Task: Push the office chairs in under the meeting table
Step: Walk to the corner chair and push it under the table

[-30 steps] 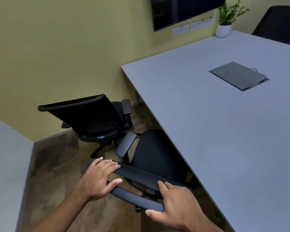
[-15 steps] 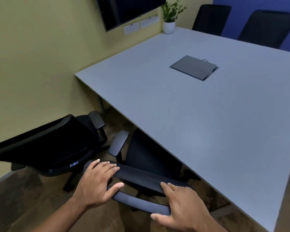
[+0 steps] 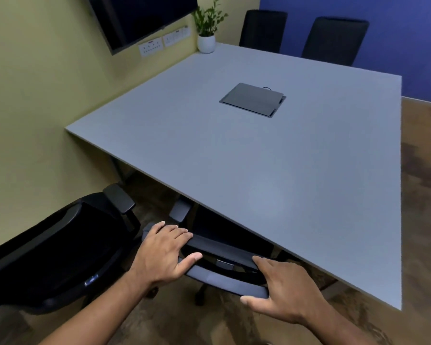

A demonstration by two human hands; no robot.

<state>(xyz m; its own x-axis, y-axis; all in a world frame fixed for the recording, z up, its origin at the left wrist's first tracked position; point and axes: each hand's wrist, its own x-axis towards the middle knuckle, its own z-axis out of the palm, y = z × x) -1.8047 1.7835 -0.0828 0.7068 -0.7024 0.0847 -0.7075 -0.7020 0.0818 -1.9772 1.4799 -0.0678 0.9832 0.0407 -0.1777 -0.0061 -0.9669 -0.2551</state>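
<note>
Both hands are gripping the top of an office chair's backrest (image 3: 222, 255): the left hand (image 3: 163, 252) is lying over its left end with fingers draped across the top edge, and the right hand (image 3: 281, 290) is curling around its right end. The chair's seat is sitting mostly under the near edge of the grey meeting table (image 3: 259, 158). A second black office chair (image 3: 60, 250) is standing just left, outside the table, near the yellow wall.
</note>
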